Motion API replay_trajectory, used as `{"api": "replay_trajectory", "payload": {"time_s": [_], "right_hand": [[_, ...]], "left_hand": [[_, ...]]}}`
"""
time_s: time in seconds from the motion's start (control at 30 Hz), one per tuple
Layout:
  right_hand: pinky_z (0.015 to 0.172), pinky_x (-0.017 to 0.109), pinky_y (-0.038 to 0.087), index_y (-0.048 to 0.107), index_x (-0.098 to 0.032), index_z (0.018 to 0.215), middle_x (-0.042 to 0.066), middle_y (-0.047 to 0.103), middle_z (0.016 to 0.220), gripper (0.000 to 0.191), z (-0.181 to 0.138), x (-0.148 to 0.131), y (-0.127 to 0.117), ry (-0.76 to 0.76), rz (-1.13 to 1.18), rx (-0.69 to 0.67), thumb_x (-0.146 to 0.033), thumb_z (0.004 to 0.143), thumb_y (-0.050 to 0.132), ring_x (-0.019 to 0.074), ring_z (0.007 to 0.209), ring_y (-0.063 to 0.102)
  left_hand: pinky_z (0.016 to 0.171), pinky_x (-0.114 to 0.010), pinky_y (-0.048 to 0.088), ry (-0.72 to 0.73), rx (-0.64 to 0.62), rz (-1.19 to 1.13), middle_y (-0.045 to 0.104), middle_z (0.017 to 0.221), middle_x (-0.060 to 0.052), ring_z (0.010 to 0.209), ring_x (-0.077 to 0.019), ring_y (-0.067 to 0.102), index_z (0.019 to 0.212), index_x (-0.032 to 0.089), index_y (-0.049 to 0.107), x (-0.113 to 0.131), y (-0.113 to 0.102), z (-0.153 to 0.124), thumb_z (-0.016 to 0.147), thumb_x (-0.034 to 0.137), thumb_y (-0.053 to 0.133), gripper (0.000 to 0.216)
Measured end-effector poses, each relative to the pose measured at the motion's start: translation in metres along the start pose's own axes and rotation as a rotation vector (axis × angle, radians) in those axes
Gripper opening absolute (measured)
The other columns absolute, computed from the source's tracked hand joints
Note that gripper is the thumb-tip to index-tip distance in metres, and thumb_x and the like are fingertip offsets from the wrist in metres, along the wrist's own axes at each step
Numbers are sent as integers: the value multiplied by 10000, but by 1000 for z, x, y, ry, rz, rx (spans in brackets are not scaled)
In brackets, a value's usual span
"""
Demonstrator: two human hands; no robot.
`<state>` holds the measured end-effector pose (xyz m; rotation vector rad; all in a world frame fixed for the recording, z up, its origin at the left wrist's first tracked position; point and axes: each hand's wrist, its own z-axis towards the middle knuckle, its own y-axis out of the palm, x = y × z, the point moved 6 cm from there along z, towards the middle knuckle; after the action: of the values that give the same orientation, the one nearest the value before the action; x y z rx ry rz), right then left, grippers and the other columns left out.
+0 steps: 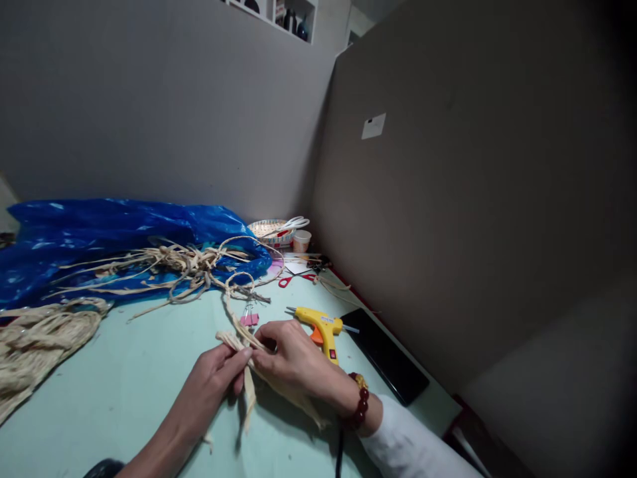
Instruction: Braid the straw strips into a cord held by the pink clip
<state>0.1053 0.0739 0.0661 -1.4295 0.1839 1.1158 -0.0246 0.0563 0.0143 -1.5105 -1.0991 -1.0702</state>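
Both hands meet over the pale green table (124, 392), working a bundle of tan raffia strips (237, 343). My left hand (215, 380) pinches the strips with fingers closed. My right hand (291, 362), with a red bead bracelet (359, 401) at the wrist, is closed on the same strips, which trail down under it. A long strand runs from the bundle back to a tangled heap of raffia (184, 265). A pink binder clip (249, 318) lies just beyond my fingers.
A yellow glue gun (321, 328) and a black phone (385, 355) lie to the right. Red scissors (293, 279), a woven basket (273, 231) and a small cup (301, 240) sit at the back. Blue plastic bag (99, 232) and woven raffia (34, 345) fill the left. Grey partitions enclose the desk.
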Motion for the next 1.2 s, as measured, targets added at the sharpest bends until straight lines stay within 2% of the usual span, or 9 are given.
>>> {"api": "replay_trajectory", "payload": {"time_s": [0.1, 0.2, 0.33, 0.43, 0.6, 0.8, 1.0, 1.1, 1.2], "right_hand": [[551, 218, 305, 594, -144, 674, -16, 542, 605, 248, 5, 9, -3, 29, 231, -41, -295, 861, 534, 100, 589, 464], [512, 212, 330, 587, -155, 746, -4, 571, 629, 255, 12, 23, -23, 102, 513, 98, -347, 891, 502, 87, 511, 451], [407, 209, 161, 593, -161, 827, -53, 450, 568, 317, 13, 33, -51, 155, 743, 263, -440, 910, 467, 57, 412, 217], [430, 223, 158, 661, -135, 807, -31, 493, 588, 438, 10, 23, -44, 150, 631, 51, -519, 903, 474, 58, 450, 237], [522, 208, 277, 717, -143, 808, -48, 503, 600, 334, 2, 12, -10, 107, 252, -300, -461, 710, 745, 88, 589, 424], [522, 203, 269, 624, -154, 775, -61, 455, 613, 342, 6, 14, -13, 88, 43, -193, -486, 750, 699, 83, 591, 415], [492, 204, 232, 544, -157, 651, -73, 386, 564, 344, 4, 16, 7, 58, 5, -345, -435, 727, 731, 74, 560, 362], [497, 196, 261, 621, -156, 677, -66, 444, 553, 245, 9, 22, -6, 114, 51, -246, -368, 765, 708, 78, 557, 420], [533, 196, 309, 694, -173, 730, -45, 547, 597, 167, 13, 38, -41, 227, -18, -1, -329, 789, 682, 101, 595, 512]], "left_hand": [[416, -230, 100, -58, 10, -23, 381, 409, 83, 396, -76, 217, 509, 212, 444, -7, -2, 2, 707, 563, 596, 430], [418, -227, 97, -73, 11, 28, 373, 408, 79, 393, -69, 209, 479, 207, 430, -14, -4, 5, 729, 587, 580, 479], [423, -223, 123, -54, 10, 71, 348, 406, 78, 403, -77, 228, 458, 211, 408, -18, -5, 8, 745, 596, 559, 503], [424, -221, 135, -34, -1, 46, 341, 424, 81, 414, -82, 231, 467, 218, 401, -19, -5, 9, 730, 585, 579, 485], [466, -223, 245, 22, 19, 39, 400, 434, 63, 455, -111, 337, 478, 223, 426, -19, -6, 11, 741, 566, 563, 453], [522, -240, 310, 39, 29, 45, 412, 426, 66, 472, -122, 378, 453, 231, 413, -16, -6, 13, 718, 566, 585, 461], [573, -263, 348, 69, 29, 98, 447, 428, 52, 494, -147, 404, 465, 237, 439, -12, -6, 14, 701, 581, 568, 436], [574, -256, 333, 98, 34, 141, 426, 454, 54, 516, -148, 405, 461, 234, 423, -11, -7, 14, 739, 576, 561, 462], [594, -256, 342, 119, 13, 160, 423, 479, 50, 541, -157, 426, 473, 233, 417, -13, -6, 13, 781, 580, 540, 480]]}}
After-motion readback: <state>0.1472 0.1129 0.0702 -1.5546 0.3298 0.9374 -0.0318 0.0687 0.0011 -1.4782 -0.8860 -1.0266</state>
